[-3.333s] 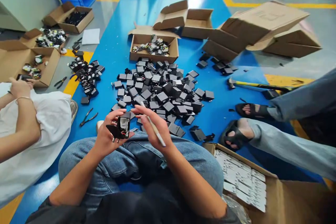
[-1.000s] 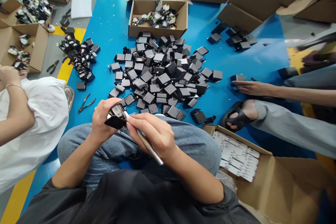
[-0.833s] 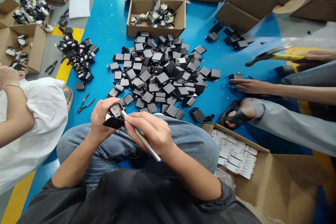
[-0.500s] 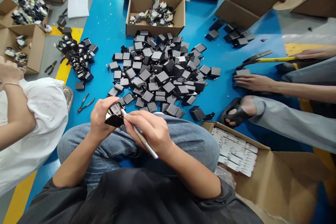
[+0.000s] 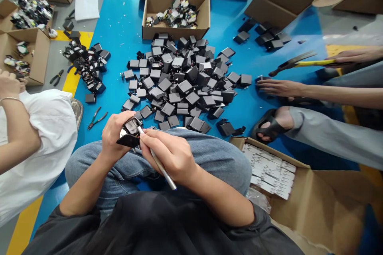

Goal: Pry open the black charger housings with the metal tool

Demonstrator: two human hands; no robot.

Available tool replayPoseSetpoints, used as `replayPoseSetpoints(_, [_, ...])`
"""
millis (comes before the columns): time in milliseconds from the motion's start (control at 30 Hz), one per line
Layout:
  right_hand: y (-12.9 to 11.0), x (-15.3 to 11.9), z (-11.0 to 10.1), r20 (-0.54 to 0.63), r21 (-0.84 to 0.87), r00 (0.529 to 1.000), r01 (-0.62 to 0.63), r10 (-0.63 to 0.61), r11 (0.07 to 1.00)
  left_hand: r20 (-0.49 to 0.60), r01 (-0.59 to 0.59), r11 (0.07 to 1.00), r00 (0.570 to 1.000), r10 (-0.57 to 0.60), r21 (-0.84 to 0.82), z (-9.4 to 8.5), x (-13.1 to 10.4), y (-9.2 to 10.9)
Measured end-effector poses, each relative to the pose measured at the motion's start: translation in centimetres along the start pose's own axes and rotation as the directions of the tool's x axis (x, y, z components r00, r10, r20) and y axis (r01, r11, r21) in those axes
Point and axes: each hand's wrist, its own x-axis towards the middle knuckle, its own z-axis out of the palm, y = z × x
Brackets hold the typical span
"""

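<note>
My left hand (image 5: 115,137) grips an opened black plastic case (image 5: 128,139) above my crossed legs, with pale parts showing inside it. A silver pen-like tool (image 5: 163,169) is pinched in my right hand (image 5: 172,153); its upper end reaches into the case and its other end slants down toward my lap. The fingertips of my right hand are close against the case's edge. Just beyond my hands a large pile of black cases (image 5: 185,87) lies on the blue floor.
Beyond the pile stands a cardboard box (image 5: 176,33) of small parts. Pliers (image 5: 97,118) lie at left near black pieces (image 5: 89,67). A box of white pieces (image 5: 269,169) is at right. People sit on both sides; the right one holds a hammer (image 5: 314,63).
The silver tool has tilted more steeply, its lower end shifting left. My left hand and the case have moved slightly left. At right, the other person's hand on the floor has shifted left.
</note>
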Motion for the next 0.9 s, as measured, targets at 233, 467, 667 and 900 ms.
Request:
replayPoseSetpoints(233, [0.09, -0.18, 0.26, 0.018, -0.043, 1.0, 0.022, -0.022, 0.999, 0.018, 0.015, 1.0, 1.0, -0.015, -0.009, 0.11, -0.09, -0.13])
replayPoseSetpoints(467, [0.13, -0.28, 0.23, 0.024, -0.029, 1.0, 0.012, -0.011, 1.0, 0.031, 0.047, 0.999, 0.998, -0.046, -0.015, 0.04, 0.0, -0.06])
replayPoseSetpoints(667, [0.18, -0.26, 0.4, -0.005, 0.008, 1.0, 0.012, -0.012, 1.0, 0.033, 0.059, 0.998, 0.998, -0.058, -0.027, -0.28, 0.31, 0.15])
replayPoseSetpoints(900, [0.3, -0.29, 0.29, 0.054, -0.001, 0.997, -0.061, 0.061, 0.998, 0.058, 0.003, 1.0, 0.998, -0.004, 0.017, -0.4, 0.13, -0.12])
